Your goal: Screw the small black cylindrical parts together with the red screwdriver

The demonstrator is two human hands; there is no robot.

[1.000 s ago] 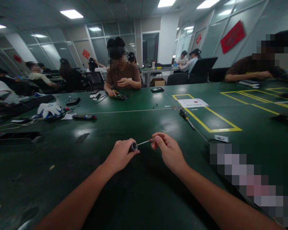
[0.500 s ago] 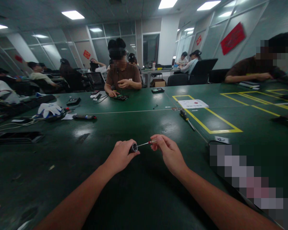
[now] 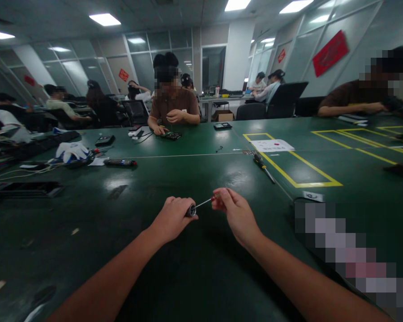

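Note:
My left hand [image 3: 171,219] is closed around a short dark cylinder [image 3: 191,211], whose open end has a silvery rim and faces right. Most of the cylinder is hidden by the fingers. In my right hand [image 3: 238,214] a small screwdriver [image 3: 204,202] is pinched by its red and clear handle. The thin metal shaft slants down to the left, and its tip is at the cylinder's open end. How deep the tip sits inside cannot be made out. Both hands are held above the green table [image 3: 147,179].
A larger black and yellow screwdriver [image 3: 263,167] lies ahead to the right, near a white paper sheet [image 3: 272,145]. Further left lie a dark pen-shaped tool [image 3: 121,163] and white gloves [image 3: 72,152]. Across the table a person [image 3: 174,105] handles a dark circuit board [image 3: 171,135].
The cylinder's end has shifted slightly right and down with my left hand. The small screwdriver slants a little more steeply. The whole view has moved slightly.

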